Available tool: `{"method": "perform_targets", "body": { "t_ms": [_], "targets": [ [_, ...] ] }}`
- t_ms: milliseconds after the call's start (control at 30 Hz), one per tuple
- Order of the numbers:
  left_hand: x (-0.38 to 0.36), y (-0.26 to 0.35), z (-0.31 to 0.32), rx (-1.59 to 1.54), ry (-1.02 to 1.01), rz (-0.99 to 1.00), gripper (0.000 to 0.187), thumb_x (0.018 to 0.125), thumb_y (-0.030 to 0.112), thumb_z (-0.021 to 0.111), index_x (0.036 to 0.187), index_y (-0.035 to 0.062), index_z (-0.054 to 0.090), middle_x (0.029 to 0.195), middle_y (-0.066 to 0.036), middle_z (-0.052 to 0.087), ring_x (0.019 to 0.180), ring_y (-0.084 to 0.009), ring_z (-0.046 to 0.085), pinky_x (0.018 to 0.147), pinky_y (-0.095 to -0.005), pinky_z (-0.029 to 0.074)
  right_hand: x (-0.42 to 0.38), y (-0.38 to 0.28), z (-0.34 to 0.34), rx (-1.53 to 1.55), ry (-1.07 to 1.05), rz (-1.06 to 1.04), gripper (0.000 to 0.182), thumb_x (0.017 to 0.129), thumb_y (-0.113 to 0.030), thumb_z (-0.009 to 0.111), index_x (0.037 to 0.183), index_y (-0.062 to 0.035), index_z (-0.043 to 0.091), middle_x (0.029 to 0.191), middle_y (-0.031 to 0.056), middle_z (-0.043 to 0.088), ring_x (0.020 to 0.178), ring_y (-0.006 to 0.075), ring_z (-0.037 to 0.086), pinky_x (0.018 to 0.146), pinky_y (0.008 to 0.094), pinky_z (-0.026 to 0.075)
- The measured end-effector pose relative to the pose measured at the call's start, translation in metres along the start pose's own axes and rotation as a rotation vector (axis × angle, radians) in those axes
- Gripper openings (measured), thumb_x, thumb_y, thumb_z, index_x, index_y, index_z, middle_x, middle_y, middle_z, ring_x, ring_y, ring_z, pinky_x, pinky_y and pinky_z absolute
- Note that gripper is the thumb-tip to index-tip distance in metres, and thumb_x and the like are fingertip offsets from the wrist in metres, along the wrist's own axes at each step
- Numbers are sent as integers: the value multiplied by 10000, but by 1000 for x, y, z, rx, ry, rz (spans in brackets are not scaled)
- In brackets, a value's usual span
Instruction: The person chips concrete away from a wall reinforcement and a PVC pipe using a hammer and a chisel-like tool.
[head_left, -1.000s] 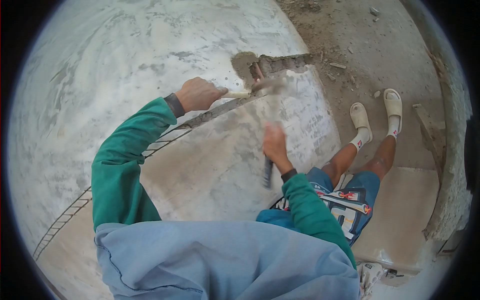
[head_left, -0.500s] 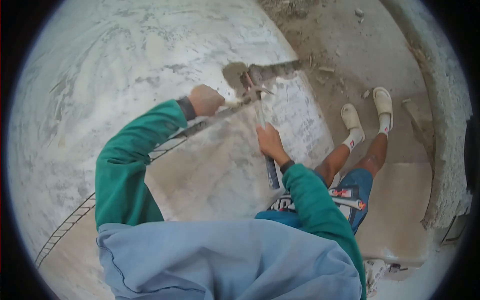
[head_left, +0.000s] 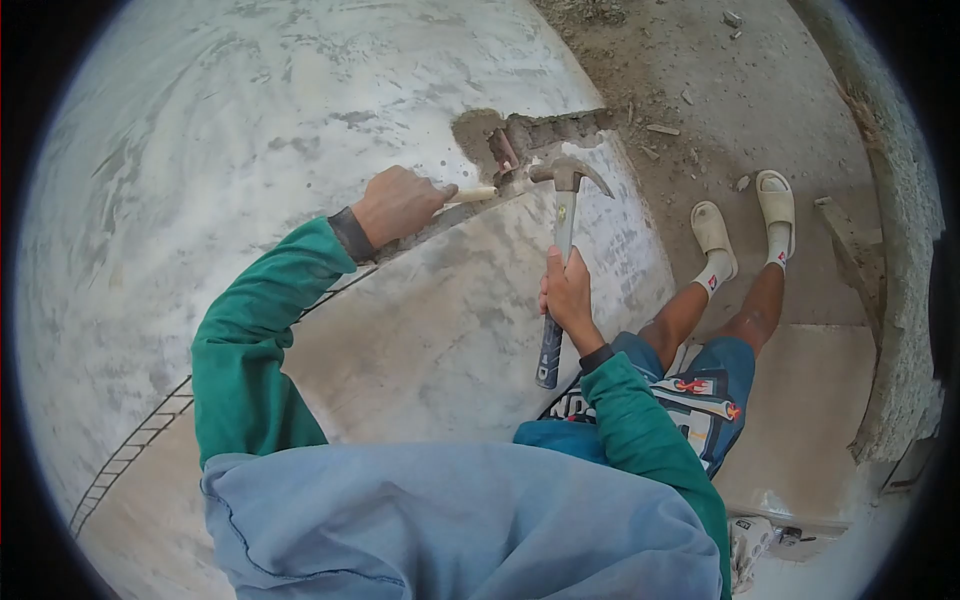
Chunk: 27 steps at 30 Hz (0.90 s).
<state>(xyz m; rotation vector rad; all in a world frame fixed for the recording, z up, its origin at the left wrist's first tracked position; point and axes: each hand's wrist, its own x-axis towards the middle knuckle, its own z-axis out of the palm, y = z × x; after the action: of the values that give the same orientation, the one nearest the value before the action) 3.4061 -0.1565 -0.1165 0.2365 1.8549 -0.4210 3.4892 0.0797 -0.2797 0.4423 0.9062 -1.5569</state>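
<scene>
My left hand is closed around a short cream-coloured pipe, whose far end meets the edge of a chipped-out hollow in the pale plastered wall. In my right hand is a claw hammer, gripped partway along its grey handle. The hammer's head is just right of the pipe's end, its claw pointing to the right. Inside the hollow a reddish-brown piece shows among rough grey mortar.
A dark ladder-like wire strip runs along the wall's corner at lower left. Rubble litters the floor near a person's feet in cream slides. A rough-edged wall borders the right, with a board beside it.
The hammer has come away from the hollow and swung back to the right with my right hand. My left hand keeps its hold on the pipe, with little shift.
</scene>
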Motion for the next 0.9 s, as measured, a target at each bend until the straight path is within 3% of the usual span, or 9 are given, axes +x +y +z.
{"method": "perform_targets", "body": {
  "t_ms": [167,233,367,467,600,767,800,833,900],
  "targets": [
    [2,7,4,57,142,-6,184,825,169,592,983,181,686,613,-46,621,570,-259,641,475,-399,472,-13,9,16,23,44,-24,358,1018,-361,440,917,-19,406,556,73,485,378,161,504,352,316,406],
    [5,0,3,69,30,41,467,836,141,574,1290,247,597,635,-58,610,556,-256,622,470,-398,444,-18,13,29,285,116,-106,347,1022,-366,425,937,-30,408,594,99,517,395,142,513,357,299,404],
    [-8,-8,8,63,0,18,459,850,159,568,1300,249,588,651,-65,617,552,-260,618,464,-403,443,-16,32,54,465,272,-229,332,1015,-341,439,935,-18,442,645,171,562,406,203,529,399,351,433],
    [-16,-6,17,57,-24,-5,476,855,173,567,1324,256,564,662,-69,620,549,-263,616,459,-405,443,7,51,47,-226,-49,-89,357,1026,-365,426,967,-15,389,519,26,442,352,147,460,340,294,388],
    [-9,-14,16,50,-11,11,505,856,171,568,1352,266,535,677,-69,626,549,-265,615,459,-405,444,10,31,35,-166,-12,-82,347,1023,-354,437,940,-18,408,535,40,463,354,144,464,340,298,389],
    [-9,-6,10,45,-65,-21,499,855,143,565,1340,262,556,665,-66,629,555,-263,620,465,-409,444,2,22,58,258,257,-263,352,1008,-348,456,874,-23,443,563,72,500,350,157,457,340,309,392],
    [-9,-6,9,42,-53,-25,501,853,143,566,1341,262,558,649,-62,623,554,-265,619,465,-406,440,35,67,49,-338,333,-714,347,1013,-356,441,933,-19,455,548,60,482,354,154,458,342,311,394],
    [-8,-6,10,44,-45,-16,501,853,143,566,1341,262,558,649,-62,623,554,-265,619,465,-406,440,34,57,35,-341,345,-716,347,1013,-356,441,933,-19,455,548,60,482,354,154,458,342,311,394],
    [-2,-13,12,46,-42,46,495,851,143,566,1332,261,566,645,-59,621,553,-268,617,461,-401,437,29,10,14,-197,-50,11,346,1017,-359,424,973,-19,465,579,64,499,365,152,468,344,313,398]
  ]
}}
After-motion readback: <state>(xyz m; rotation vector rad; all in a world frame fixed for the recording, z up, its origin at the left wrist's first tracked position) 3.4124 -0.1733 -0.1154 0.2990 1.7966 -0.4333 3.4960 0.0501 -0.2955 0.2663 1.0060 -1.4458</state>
